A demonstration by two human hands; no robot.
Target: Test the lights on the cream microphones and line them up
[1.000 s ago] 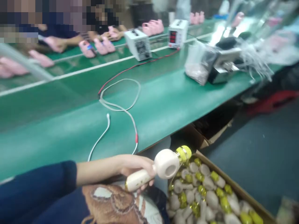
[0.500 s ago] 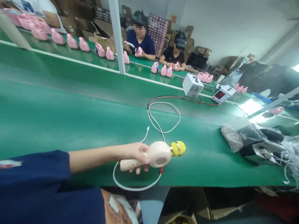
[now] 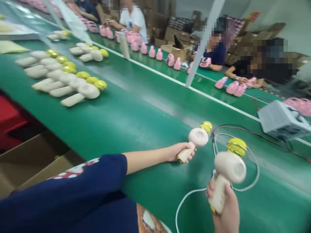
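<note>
— At the near edge of a green assembly bench [image 3: 145,129], what does the frame catch?

— A person in a navy sleeve [image 3: 73,181] gripping two cream karaoke microphones with gold grilles, one in each bare hand.

— The left hand [image 3: 183,152]?

— Stretched out toward the right of the scene, fingers closed around the handle of one microphone [image 3: 197,137], with the gold head pointing far.

— And the right hand [image 3: 224,210]?

— At lower right, nearest the camera, clamped around the handle of a second microphone [image 3: 229,168], which stands almost upright, its gold head up and slightly blurred.

— What lies around them?

— A looped white cable [image 3: 187,197] runs across the bench just behind and beneath the right-hand microphone. Thin red and black leads [image 3: 262,137] trail to a white bench power supply [image 3: 283,119] at far right.

— And beyond?

— Along the left, rows of matching microphones [image 3: 58,77] lie on the bench, above a cardboard box [image 3: 31,158] on the near left. Across the far bench, seated co-workers [image 3: 213,48] work among lines of pink moulded pieces [image 3: 152,51].
</note>
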